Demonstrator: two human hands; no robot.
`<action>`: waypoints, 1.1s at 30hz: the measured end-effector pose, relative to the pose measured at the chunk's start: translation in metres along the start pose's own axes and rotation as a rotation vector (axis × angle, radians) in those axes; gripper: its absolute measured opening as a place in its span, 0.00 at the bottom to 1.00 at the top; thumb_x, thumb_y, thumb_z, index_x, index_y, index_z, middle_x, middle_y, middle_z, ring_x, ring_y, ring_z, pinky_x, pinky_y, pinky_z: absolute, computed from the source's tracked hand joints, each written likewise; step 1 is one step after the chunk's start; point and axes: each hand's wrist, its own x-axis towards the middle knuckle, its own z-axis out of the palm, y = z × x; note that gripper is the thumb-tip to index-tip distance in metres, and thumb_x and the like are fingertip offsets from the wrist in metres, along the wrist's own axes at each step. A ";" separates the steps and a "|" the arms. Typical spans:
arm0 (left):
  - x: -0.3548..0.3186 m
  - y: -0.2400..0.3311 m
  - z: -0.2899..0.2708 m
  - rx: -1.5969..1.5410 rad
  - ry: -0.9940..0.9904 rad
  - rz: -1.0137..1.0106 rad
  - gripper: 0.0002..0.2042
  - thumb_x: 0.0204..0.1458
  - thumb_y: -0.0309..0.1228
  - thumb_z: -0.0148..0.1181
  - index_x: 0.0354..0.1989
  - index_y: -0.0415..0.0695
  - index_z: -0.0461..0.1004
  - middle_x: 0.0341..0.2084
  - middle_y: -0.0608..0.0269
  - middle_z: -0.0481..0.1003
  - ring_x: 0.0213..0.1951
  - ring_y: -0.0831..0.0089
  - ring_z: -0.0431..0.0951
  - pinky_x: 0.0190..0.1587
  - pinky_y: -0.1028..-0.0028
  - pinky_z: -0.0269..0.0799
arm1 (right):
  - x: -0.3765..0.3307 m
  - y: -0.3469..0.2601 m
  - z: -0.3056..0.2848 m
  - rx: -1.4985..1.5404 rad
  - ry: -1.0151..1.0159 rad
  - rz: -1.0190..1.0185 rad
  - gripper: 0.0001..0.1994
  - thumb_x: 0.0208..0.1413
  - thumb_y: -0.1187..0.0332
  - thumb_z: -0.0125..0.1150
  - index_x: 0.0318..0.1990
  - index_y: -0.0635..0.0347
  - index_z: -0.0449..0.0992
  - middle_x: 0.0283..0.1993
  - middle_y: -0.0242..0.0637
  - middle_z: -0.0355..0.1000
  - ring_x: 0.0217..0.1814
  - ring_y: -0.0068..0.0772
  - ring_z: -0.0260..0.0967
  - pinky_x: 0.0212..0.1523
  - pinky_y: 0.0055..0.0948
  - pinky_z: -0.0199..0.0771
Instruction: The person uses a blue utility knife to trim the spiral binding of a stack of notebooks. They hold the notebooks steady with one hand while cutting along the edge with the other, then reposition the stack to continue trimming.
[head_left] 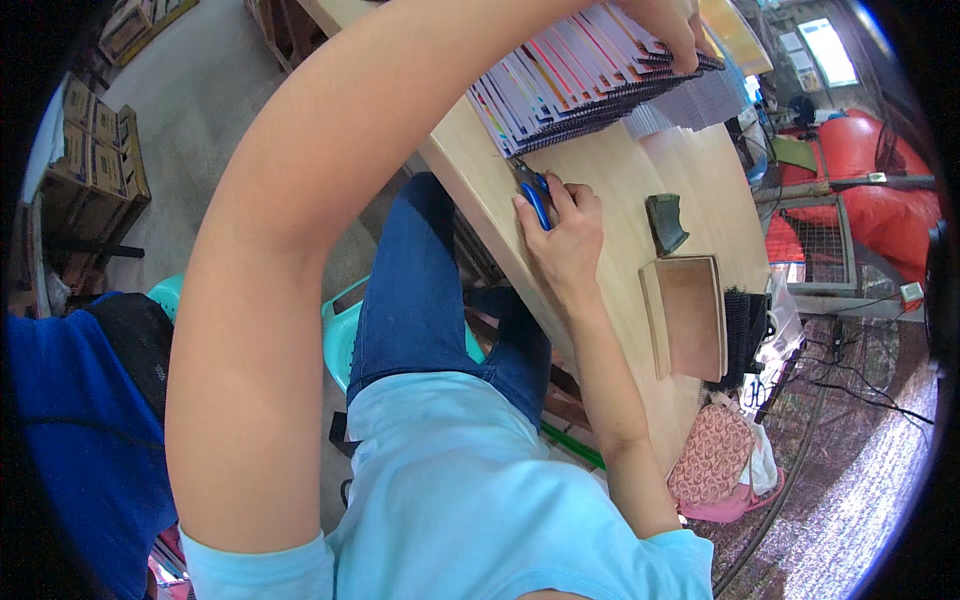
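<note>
A row of spiral-bound notebooks (570,75) with black coils lies overlapped on the far part of the table. My left arm reaches across the top, and my left hand (672,30) curls its fingers down onto the coils at the row's right end; part of that hand is cut off by the upper edge. My right hand (565,230) is closed around blue-handled cutting pliers (536,203). Their dark jaws touch or nearly touch the coil ends at the row's near left corner; whether they grip a wire I cannot tell.
On the pale wooden table (610,185) are a dark green notched block (664,224), an open brown box (690,315) and a bunch of black coils (742,335). More stacked sheets (690,105) lie beyond the notebooks. A pink patterned bag (715,455) sits at the right. Another person's blue clothing (80,430) shows at left.
</note>
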 end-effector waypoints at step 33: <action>-0.182 -0.120 0.147 -1.004 1.023 -0.874 0.26 0.62 0.50 0.43 0.58 0.42 0.67 0.57 0.56 0.68 0.57 0.64 0.67 0.61 0.59 0.55 | -0.037 0.083 -0.201 -0.350 -0.018 0.393 0.33 0.42 0.59 0.72 0.59 0.51 0.68 0.55 0.47 0.65 0.58 0.48 0.64 0.56 0.44 0.66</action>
